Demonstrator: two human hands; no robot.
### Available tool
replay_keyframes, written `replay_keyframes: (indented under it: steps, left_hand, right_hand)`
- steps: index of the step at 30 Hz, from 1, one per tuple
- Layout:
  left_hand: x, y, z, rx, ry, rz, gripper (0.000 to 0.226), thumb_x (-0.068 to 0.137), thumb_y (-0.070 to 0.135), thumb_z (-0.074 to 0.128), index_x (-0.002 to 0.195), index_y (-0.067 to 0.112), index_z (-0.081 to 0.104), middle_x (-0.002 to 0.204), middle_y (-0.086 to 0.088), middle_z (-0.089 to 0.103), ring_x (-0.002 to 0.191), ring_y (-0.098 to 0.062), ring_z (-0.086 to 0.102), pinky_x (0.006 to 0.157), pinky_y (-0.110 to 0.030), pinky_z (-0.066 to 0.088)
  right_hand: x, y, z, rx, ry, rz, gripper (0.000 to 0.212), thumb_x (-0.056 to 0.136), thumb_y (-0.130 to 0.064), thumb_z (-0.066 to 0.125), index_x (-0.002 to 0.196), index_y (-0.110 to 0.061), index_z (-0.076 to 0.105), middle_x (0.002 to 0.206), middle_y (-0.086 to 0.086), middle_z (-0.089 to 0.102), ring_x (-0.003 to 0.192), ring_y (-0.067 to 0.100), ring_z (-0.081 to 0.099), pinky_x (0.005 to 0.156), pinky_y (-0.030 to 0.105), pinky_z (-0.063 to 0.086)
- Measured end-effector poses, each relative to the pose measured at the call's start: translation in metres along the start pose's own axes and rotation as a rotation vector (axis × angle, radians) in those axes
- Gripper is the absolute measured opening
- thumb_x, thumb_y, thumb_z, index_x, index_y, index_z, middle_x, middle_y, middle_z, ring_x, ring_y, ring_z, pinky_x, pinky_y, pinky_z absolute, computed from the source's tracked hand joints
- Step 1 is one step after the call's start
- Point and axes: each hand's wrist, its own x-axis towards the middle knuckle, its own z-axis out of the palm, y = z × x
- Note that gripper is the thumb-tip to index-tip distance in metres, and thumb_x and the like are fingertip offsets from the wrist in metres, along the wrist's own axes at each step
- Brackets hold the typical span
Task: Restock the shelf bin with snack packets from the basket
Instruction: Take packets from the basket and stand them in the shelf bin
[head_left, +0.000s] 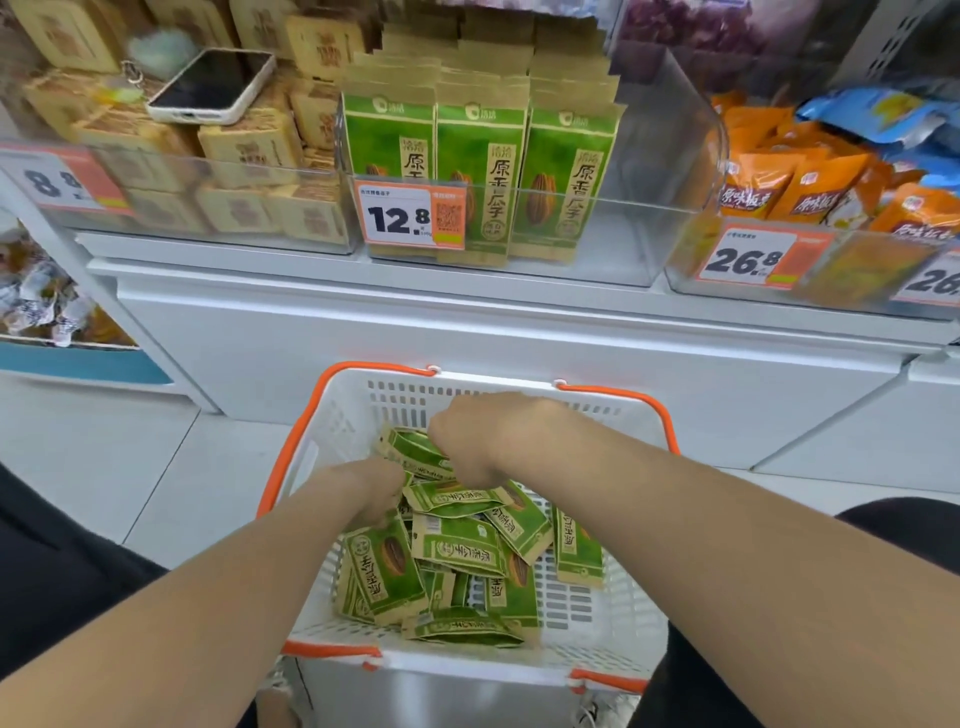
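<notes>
The right hand (483, 434) grips one green packet (415, 453) at the far side of the basket (498, 378); the left hand (371, 488) is sunk among the loose snack packets (457, 545) beside it, and I cannot tell if it holds any. The packets look light, flat and slippery, so a sealed edge seems the best hold. Above, the clear shelf bin (649, 223) has free room right of its standing rows, behind a high front wall.

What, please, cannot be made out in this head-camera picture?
All in the head view:
- Left hand: fingers buried among the green snack packets; grip unclear.
- White slotted plastic basket: lower packets, hidden beneath upper ones.
- Clear plastic shelf bin: rear rows' count, hidden behind front packets.
- Orange-and-white price tag: fine print, too small.
</notes>
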Motion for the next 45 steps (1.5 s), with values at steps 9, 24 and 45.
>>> replay_keyframes:
  steps: [9,24,45]
  left_hand:
    - [-0.041,0.021,-0.058,-0.559,0.185,0.263,0.027,0.106,0.034,0.055,0.110,0.011,0.068,0.097,-0.004,0.069,0.090,-0.021,0.063,0.084,-0.036,0.049]
    - [-0.103,0.060,-0.175,-1.188,1.368,0.157,0.031,0.113,0.042,0.024,0.097,0.024,0.045,0.093,-0.006,0.056,0.087,-0.036,0.062,0.076,-0.064,0.055]
    - [-0.125,0.059,-0.270,0.066,1.379,0.198,0.051,0.089,0.017,0.055,0.140,0.017,0.050,0.136,-0.003,0.053,0.126,-0.028,0.048,0.110,-0.049,0.031]
  right_hand:
    - [-0.016,0.014,-0.012,0.018,0.035,0.114,0.011,0.099,-0.003,0.051,0.104,-0.011,0.054,0.093,0.002,0.054,0.076,0.018,0.056,0.058,0.031,0.042]
    - [-0.078,0.094,-0.069,1.762,1.025,0.348,0.034,0.082,-0.028,0.089,0.096,-0.007,0.067,0.096,0.014,0.079,0.074,0.019,0.077,0.063,0.034,0.065]
    - [-0.103,0.143,-0.117,0.609,1.235,0.357,0.047,0.089,0.003,0.069,0.117,-0.027,0.046,0.110,0.004,0.065,0.096,0.025,0.061,0.079,0.044,0.056]
